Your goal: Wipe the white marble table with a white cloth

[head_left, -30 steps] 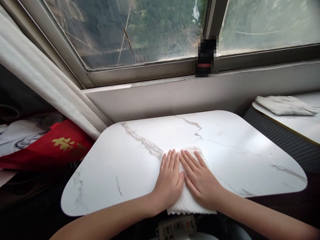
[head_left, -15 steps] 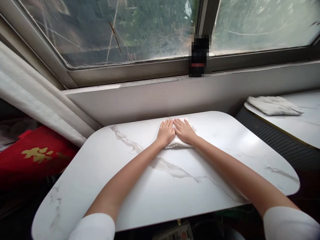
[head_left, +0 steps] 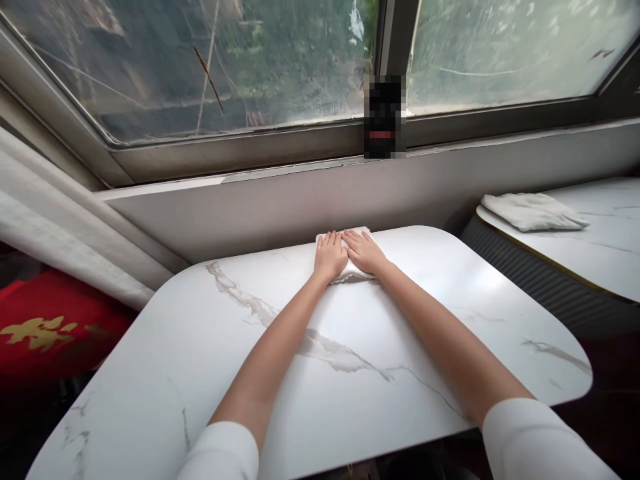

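Note:
A white cloth (head_left: 356, 274) lies flat at the far edge of the white marble-patterned table (head_left: 200, 347). Both palms press down on it, side by side. My left hand (head_left: 331, 256) rests on the cloth's left part with fingers stretched out. Close against it, my right hand (head_left: 365, 251) lies on the right part, its fingers also straight and pointing away and to the left. Much of the cloth is hidden under the hands, and its front edge shows between the wrists.
Beyond the table is a wall ledge (head_left: 280, 193) below a window (head_left: 290, 73). A blurred dark object (head_left: 384, 117) stands on the sill. At right, a folded whitish cloth (head_left: 533, 211) lies on another marble-patterned surface (head_left: 610, 240). A curtain (head_left: 75, 220) and red fabric (head_left: 55, 333) are left.
My hands have pushed the cloth a little farther toward the table's far edge. The camera view has shifted slightly.

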`<state>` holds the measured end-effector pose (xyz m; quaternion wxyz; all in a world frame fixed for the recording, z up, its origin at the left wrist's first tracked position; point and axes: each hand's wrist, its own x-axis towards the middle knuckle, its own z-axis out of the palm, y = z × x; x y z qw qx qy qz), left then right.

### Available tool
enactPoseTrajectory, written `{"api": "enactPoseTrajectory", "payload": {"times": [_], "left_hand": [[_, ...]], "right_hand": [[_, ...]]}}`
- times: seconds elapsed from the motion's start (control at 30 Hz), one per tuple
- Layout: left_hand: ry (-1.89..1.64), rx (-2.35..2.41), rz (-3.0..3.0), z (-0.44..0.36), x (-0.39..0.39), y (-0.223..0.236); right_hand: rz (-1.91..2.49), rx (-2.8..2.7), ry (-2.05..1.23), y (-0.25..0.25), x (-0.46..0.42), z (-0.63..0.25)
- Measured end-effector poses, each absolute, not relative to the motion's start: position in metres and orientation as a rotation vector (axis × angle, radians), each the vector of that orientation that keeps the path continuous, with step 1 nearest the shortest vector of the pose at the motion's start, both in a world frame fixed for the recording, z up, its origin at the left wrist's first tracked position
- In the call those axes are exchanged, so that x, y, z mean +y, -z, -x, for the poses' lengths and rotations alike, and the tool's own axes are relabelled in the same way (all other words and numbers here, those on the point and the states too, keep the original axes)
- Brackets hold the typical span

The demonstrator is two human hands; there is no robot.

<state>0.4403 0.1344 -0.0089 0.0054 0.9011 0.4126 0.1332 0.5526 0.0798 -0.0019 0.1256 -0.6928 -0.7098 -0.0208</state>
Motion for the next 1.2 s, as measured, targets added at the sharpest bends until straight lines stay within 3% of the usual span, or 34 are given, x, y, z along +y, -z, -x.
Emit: {"api": "enactPoseTrajectory", "payload": {"times": [0.17, 0.43, 0.63, 0.87, 1.2], "left_hand": [[-0.428, 1.254, -2.815, -0.434, 0.076, 0.009], [-0.344, 0.942, -2.807, -0.41, -0.066, 0.004], [-0.242, 0.708, -2.71, -0.406, -0.105, -0.005], [-0.303, 0.752, -2.755, -0.437, -0.064, 0.0], [-0.486, 1.062, -2.719, -0.53, 0.07, 0.008]], "right_hand": [[1.981, -2.156, 0.065, 0.004, 0.025, -0.555], [1.855, -2.235, 0.145, 0.003, -0.134, -0.547], [2.001, -2.13, 0.314, 0.006, -0.192, -0.542], [2.284, -1.917, 0.168, 0.02, -0.144, -0.563], [2.225, -1.875, 0.127, 0.007, 0.009, -0.641]]}}
